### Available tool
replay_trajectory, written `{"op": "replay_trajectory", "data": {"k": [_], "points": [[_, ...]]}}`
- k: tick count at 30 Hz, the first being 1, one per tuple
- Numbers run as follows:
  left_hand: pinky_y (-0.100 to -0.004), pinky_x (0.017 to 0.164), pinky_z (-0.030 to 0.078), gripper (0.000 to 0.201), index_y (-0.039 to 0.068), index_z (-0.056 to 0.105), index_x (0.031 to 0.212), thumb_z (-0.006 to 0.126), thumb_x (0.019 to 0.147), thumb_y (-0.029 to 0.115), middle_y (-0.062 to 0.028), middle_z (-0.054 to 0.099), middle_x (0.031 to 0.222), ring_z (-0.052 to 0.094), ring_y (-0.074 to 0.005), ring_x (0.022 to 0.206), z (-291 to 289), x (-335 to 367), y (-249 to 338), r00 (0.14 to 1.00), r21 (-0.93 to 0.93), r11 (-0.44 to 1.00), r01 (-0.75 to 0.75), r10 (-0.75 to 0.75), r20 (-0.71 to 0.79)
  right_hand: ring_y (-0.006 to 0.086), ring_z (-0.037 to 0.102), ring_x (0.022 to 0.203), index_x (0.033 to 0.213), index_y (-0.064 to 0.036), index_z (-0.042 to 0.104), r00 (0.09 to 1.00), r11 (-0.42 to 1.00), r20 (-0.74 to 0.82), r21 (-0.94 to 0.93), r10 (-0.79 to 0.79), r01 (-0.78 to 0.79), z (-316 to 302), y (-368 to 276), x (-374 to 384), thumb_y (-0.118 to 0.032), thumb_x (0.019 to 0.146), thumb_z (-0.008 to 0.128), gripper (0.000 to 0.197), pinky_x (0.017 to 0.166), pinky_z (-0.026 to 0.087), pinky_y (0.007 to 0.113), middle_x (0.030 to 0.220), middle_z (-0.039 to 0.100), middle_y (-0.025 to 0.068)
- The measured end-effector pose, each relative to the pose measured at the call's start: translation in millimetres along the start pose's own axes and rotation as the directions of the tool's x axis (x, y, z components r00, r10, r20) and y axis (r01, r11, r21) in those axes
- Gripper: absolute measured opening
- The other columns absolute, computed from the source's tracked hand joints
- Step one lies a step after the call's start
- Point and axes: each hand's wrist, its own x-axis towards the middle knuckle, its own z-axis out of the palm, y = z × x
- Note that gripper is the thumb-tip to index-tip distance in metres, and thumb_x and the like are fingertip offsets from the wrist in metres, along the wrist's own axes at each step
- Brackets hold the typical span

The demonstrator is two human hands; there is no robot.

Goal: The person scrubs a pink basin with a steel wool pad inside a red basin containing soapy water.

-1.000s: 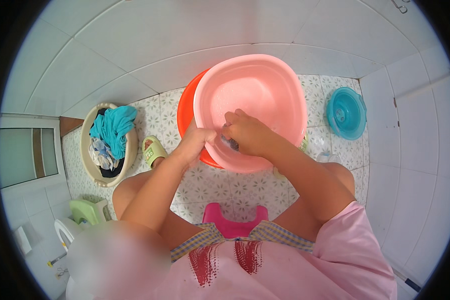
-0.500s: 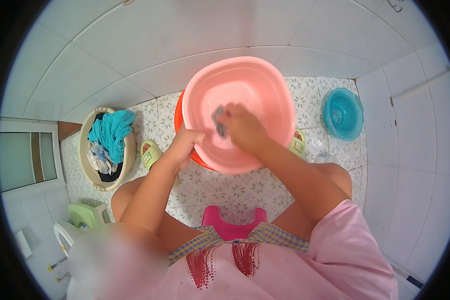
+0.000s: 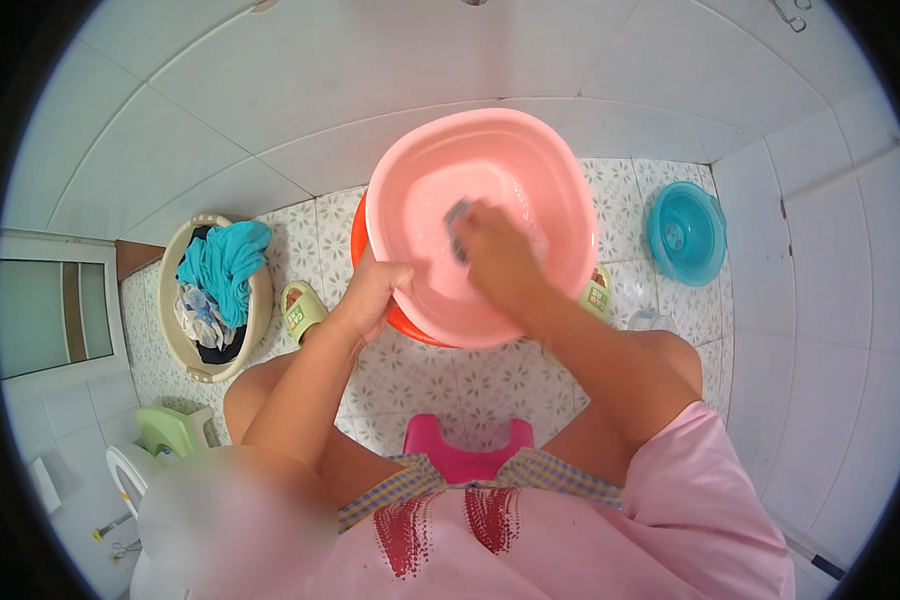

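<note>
In the head view, white wall tiles (image 3: pixel 370 60) rise beyond a flower-patterned floor (image 3: pixel 400 390). Centrally, over 1 orange basin (image 3: pixel 361 232), is a suds-streaked pink basin (image 3: pixel 500 160); the left hand (image 3: pixel 373 287) grips its near-left rim, the right hand (image 3: pixel 497 252) a blurred grey scrubber (image 3: pixel 457 228) inside.

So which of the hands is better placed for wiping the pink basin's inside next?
Probably the right hand: it is inside the pink basin, holding a grey thing too blurred to identify. The left hand grips the near-left rim, so seems better suited to steadying.
</note>
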Motion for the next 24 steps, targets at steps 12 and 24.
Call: {"op": "replay_trajectory", "data": {"k": [12,24], "points": [[-0.0254,0.072,0.043,0.070,0.001,0.042,0.130,0.048,0.060,-0.001,-0.0041,0.052,0.097,0.049,-0.0116,0.082,1,2,1,1.000,0.024,1.000,0.005,-0.005,-0.005,0.0350,0.048,0.106,0.108,-0.0003,0.053,0.994,0.996,0.068,0.013,-0.086,0.085,12,-7,-7,0.001,0.075,0.057,0.034,0.082,0.049,0.043,0.118,0.047,0.0160],[-0.0236,0.069,0.043,0.073,0.000,0.038,0.133,0.049,0.061,-0.004,-0.0044,0.053,0.098,0.049,-0.0115,0.078,17,-8,-5,0.996,0.020,0.998,-0.063,0.064,-0.066,0.0352,0.050,0.097,0.107,0.0025,0.050,0.979,0.981,-0.085,-0.031,0.186,-0.189,-9,24,22,0.000,0.072,0.062,0.037,0.076,0.049,0.041,0.102,0.051,0.0180]]}}
